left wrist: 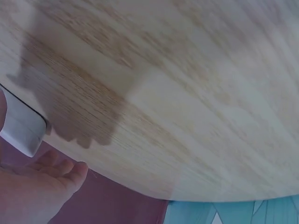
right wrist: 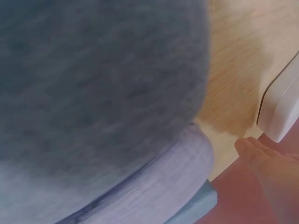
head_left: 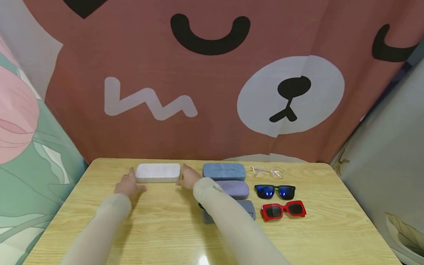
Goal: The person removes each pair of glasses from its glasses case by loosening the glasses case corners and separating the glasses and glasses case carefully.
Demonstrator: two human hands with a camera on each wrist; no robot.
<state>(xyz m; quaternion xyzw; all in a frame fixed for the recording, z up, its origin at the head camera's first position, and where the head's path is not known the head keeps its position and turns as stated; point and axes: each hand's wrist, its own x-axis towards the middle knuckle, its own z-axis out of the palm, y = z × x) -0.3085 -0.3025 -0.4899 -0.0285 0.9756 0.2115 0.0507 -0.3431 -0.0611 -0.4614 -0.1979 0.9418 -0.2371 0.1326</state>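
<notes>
A white glasses case [head_left: 158, 173] lies near the back edge of the table, between my two hands. My left hand [head_left: 127, 185] is at its left end, with the thumb spread out along the front. At the right end is my right hand [head_left: 189, 177], fingers extended beside the case. In the left wrist view the left fingers [left wrist: 60, 171] lie close to the corner of the white case [left wrist: 22, 125]. The right wrist view shows a narrow gap between the right hand [right wrist: 271, 170] and the white case [right wrist: 281, 105].
Right of my hand, a blue case [head_left: 224, 171], a purple case [head_left: 235, 188] and a grey case [head_left: 248, 208], partly behind my sleeve, form a column. Beside them lie clear glasses [head_left: 267, 172], blue-lensed sunglasses [head_left: 275, 191] and red sunglasses [head_left: 284, 210]. A printed curtain [head_left: 211, 136] hangs behind the table.
</notes>
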